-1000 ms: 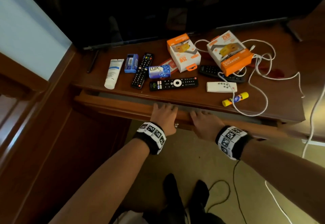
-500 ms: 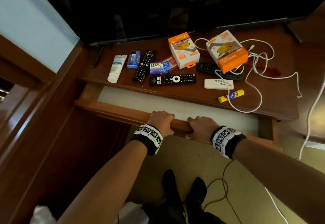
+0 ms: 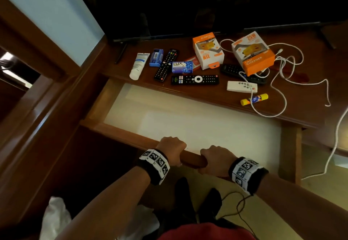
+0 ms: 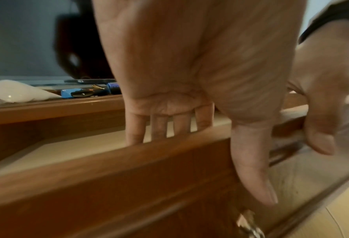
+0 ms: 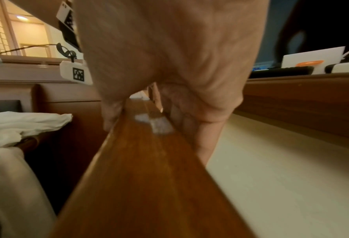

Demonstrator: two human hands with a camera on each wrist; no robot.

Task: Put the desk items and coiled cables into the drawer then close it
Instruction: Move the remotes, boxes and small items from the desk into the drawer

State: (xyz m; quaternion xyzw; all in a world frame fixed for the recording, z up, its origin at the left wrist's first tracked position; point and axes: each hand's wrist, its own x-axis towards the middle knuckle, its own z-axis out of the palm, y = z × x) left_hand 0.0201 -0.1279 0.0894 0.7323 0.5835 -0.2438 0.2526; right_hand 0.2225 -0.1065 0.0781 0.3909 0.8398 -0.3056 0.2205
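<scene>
The wooden drawer [image 3: 120, 134] stands pulled far out, its pale bottom [image 3: 188, 119] bare. My left hand [image 3: 172, 150] and right hand [image 3: 214, 160] both grip the drawer's front edge [image 4: 108, 162], fingers hooked inside and thumbs on the outer face. On the desk top lie a white tube [image 3: 139, 65], a blue box [image 3: 156, 57], three black remotes [image 3: 195, 79], a Lux soap box [image 3: 182, 67], two orange charger boxes [image 3: 252, 52], a white remote [image 3: 242, 87], a yellow glue stick [image 3: 254, 99] and a loose white cable [image 3: 282, 64].
A dark TV screen [image 3: 207, 4] stands behind the items. Wooden panelling [image 3: 47, 108] rises at the left. A white bag [image 3: 54, 219] and thin black cable [image 3: 237, 206] lie on the floor near my feet. Another white cord [image 3: 337, 142] hangs at the right.
The drawer has slid from nearly closed to wide open, pulled toward me by both hands, which kept hold of its front edge. The desk items have not moved.
</scene>
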